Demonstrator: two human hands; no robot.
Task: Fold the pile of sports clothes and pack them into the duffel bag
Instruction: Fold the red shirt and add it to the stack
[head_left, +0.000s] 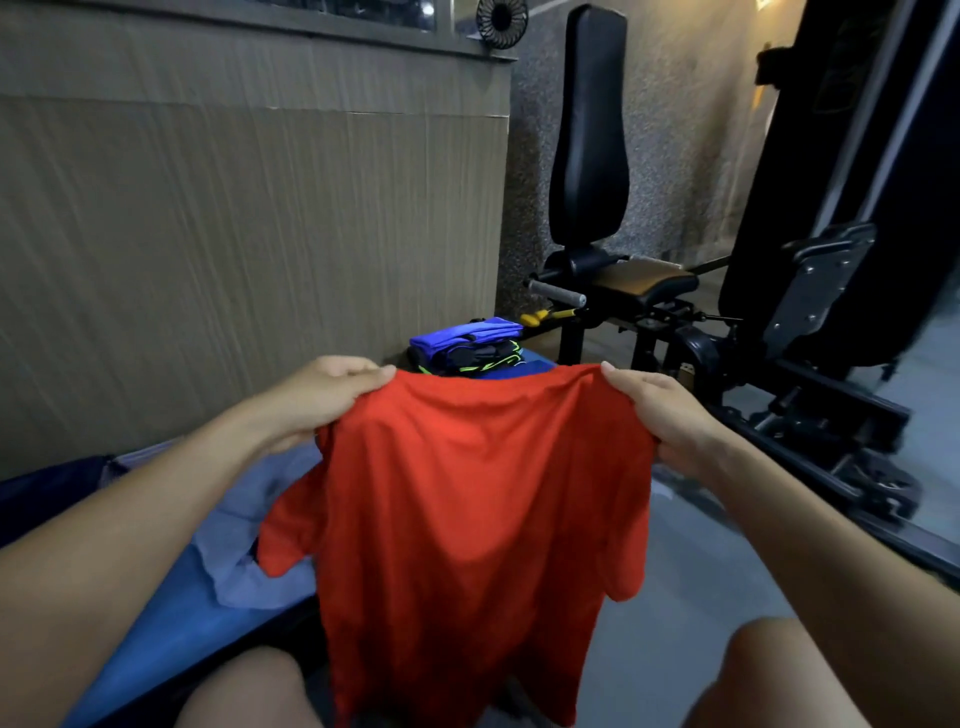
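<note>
A red shirt (467, 499) is held up by its top corners, pinched by the left hand (322, 400) and right hand (670, 415), above the blue counter (171, 623); folded clothes (467, 345) lie at its far end.

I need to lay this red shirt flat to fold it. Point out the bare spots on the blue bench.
Both hands, left and right, hold the red shirt up. Bare blue bench shows low on the left, between the left forearm and the pale blue garment. The far end is crowded by the folded stack. The shirt hides the middle.
</note>
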